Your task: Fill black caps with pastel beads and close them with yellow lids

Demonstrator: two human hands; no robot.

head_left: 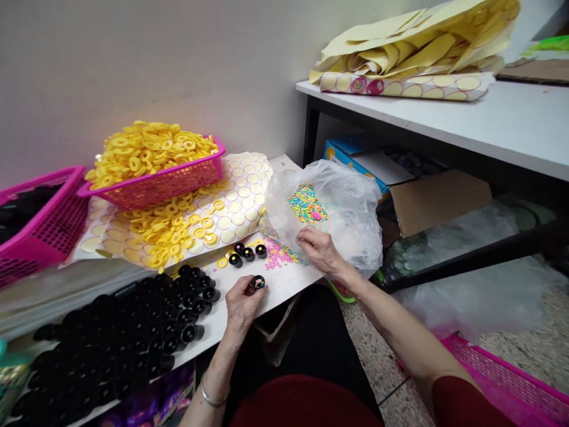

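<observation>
My left hand (243,303) is closed around a small black cup (258,282), held upright with coloured beads inside. My right hand (319,252) is at the near side of a clear plastic bag (355,207), its fingers curled together. What those fingers hold, if anything, is hidden. In the bag's mouth lie many small multicoloured beads (304,198) with a bright pink piece (316,215) on top. Pink beads (278,254) are scattered on the white table (284,284) beside the bag. Several filled black cups (248,254) stand just beyond my left hand.
Many black cups (133,332) crowd the table on the left. Yellow rings (173,222) spill over sticker sheets (244,184) below a heaped pink basket (178,181). Another pink basket (57,219) stands far left. A white shelf (435,118) and an open cardboard box (440,201) are at right.
</observation>
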